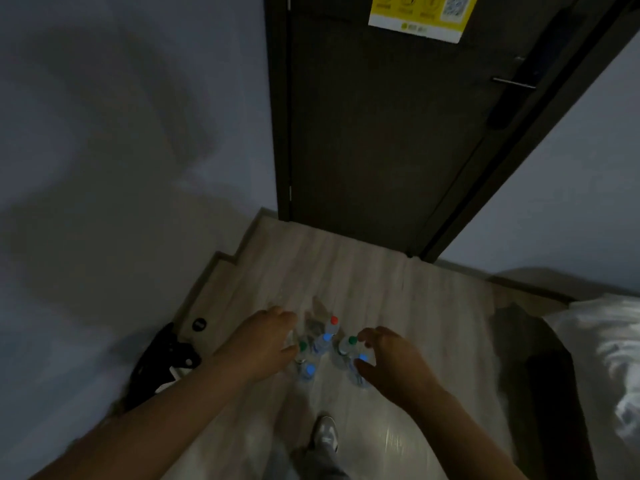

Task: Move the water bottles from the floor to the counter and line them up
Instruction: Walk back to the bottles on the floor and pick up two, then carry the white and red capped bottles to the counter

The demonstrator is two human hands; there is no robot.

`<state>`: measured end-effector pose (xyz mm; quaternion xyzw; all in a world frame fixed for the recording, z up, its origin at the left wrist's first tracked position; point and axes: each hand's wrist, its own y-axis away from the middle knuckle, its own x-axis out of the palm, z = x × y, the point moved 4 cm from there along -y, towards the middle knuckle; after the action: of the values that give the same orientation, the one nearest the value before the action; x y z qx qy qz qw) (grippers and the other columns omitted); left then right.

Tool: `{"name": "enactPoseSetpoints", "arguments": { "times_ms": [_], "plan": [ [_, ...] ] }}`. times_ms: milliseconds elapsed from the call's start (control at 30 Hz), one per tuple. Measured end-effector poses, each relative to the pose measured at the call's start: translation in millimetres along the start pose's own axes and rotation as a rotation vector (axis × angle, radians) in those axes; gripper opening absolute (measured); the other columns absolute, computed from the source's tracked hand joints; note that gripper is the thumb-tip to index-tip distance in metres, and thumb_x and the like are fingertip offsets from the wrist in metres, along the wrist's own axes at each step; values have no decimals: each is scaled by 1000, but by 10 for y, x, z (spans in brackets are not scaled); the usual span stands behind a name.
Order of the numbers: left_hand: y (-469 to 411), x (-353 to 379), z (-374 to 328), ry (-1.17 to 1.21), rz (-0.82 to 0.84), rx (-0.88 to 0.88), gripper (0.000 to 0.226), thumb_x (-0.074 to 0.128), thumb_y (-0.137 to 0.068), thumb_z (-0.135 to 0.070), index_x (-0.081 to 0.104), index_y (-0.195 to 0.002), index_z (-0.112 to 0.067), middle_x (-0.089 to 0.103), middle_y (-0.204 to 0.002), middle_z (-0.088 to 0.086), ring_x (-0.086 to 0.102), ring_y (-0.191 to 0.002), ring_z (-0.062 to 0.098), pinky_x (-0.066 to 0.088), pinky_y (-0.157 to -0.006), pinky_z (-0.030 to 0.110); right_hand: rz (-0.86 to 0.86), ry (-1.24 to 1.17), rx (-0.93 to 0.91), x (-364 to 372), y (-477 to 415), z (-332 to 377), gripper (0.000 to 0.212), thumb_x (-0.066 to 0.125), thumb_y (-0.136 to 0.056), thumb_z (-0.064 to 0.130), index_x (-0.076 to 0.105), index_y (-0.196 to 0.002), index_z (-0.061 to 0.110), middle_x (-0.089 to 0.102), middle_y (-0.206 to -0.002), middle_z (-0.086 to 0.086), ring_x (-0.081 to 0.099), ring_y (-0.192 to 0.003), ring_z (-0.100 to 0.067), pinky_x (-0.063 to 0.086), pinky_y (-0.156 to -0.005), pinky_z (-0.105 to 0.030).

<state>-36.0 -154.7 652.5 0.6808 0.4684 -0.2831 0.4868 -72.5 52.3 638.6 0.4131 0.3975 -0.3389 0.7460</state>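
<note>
Bottles: a tight cluster of water bottles [323, 344] stands upright on the wood floor [398, 296], caps up (red, green, blue).
Long axis: vertical, caps toward the camera.
Left hand [266, 341]: at the cluster's 9 o'clock edge, fingers curled, against the nearest bottles; blur hides whether it grips one.
Right hand [388, 358]: at 3 o'clock, fingers spread wide, thumb and fingers flanking the blue-capped bottle [362, 362].
Nearer hand: both about equal, one per side.
Worktop: not in view.
Judgement: a two-handed pick-up is starting; none moved yet.
</note>
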Motion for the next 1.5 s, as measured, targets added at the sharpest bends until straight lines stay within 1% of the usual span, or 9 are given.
{"name": "enactPoseSetpoints", "arguments": {
  "times_ms": [200,400,733,867,933,1067,1200,1333,1500],
  "plan": [
    [-759,296,161,47,24,-80,35,52,-92,-33,53,-118,-9,53,-120,7,55,-105,22,45,-91,36,90,9,-26,127,-765,-428,36,58,-88,36,54,-122,23,59,-113,1,59,-99,-13,50,-85,-27],
    [-1423,721,519,46,50,-88,43,53,-91,-30,49,-129,-11,52,-126,7,54,-112,23,43,-95,35,127,-17,7,560,-1437,-733,36,59,-89,35,55,-122,22,60,-110,1,59,-96,-13,46,-80,-20],
    [-2348,1955,1485,76,32,-116,48,54,-91,-34,47,-133,-14,51,-131,5,52,-117,19,41,-96,26,134,-86,51,1982,-2374,-1210,35,63,-86,32,57,-119,23,60,-105,3,50,-82,-6,36,-69,-15],
    [-2743,2593,1898,129,26,-110,46,56,-92,-33,46,-133,-15,50,-132,3,52,-116,17,41,-96,25,158,-218,124,2708,-2740,-1436,38,62,-90,22,55,-126,12,61,-116,-6,59,-104,-19,43,-86,-21],
    [-2980,2917,2122,142,10,-113,46,57,-91,-33,47,-132,-15,51,-130,2,52,-114,16,42,-95,26,111,-203,105,3011,-2961,-1539,41,61,-90,26,54,-129,16,58,-123,-1,56,-110,-16,41,-90,-22],
    [-3449,3580,2543,202,-65,-103,51,62,-88,-37,48,-131,-14,53,-124,2,54,-109,17,44,-93,27,25,-208,32,3555,-3429,-1781,42,64,-89,23,54,-130,17,59,-124,0,54,-106,-7,29,-84,-5],
    [-3846,4262,2946,220,-192,-79,57,70,-79,-38,53,-128,-13,56,-121,3,56,-107,21,47,-92,33,-129,-160,-28,4063,-3846,-2073,44,66,-88,26,55,-129,17,60,-119,0,57,-103,-12,36,-83,-11],
    [-4122,4657,3232,211,-293,-30,69,74,-74,-42,50,-133,-17,54,-126,-1,55,-113,19,41,-94,25,-247,-155,-59,4475,-4139,-2326,44,67,-87,28,56,-128,18,60,-117,-1,58,-100,-13,44,-85,-20],
    [-4213,4854,3344,350,-343,-8,51,76,-74,-42,55,-118,-28,58,-111,-13,57,-98,6,48,-88,27,-383,-138,-81,4698,-4266,-2537,43,68,-86,23,57,-127,15,58,-118,-1,55,-100,-12,40,-82,-18]
  ]
}}
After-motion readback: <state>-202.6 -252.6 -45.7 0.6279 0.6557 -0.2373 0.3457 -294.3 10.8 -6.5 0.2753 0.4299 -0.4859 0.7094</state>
